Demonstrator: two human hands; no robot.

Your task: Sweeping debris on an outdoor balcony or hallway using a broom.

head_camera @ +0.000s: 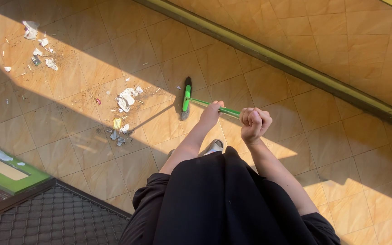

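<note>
Right hand: my right hand [254, 123] is clenched in a fist around the upper end of the broom handle, knuckles up, the highest grip on the stick.
Left hand: my left hand [212, 113] is wrapped around the same handle lower down, just beside my right hand and on its far side.
Broom: the green broom [186, 98] runs from my two hands away and to the left; its green head with dark bristles rests on the tiled floor [323, 113], a short way beyond my left hand.
Handle: thin green stick, slanting down from my right fist through my left hand to the broom head.
Litter pile: crumpled white paper scraps [127, 98] and crumbs lie left of the broom head, farther from my hands than the bristles, apart from them.
Small bits: a yellow scrap [117, 123] and grey pieces sit below that pile.
Far litter: more white scraps [31, 30] lie well away, beyond the near pile.
Foot: my shoe [214, 146] shows on the floor just under my left forearm.
</note>
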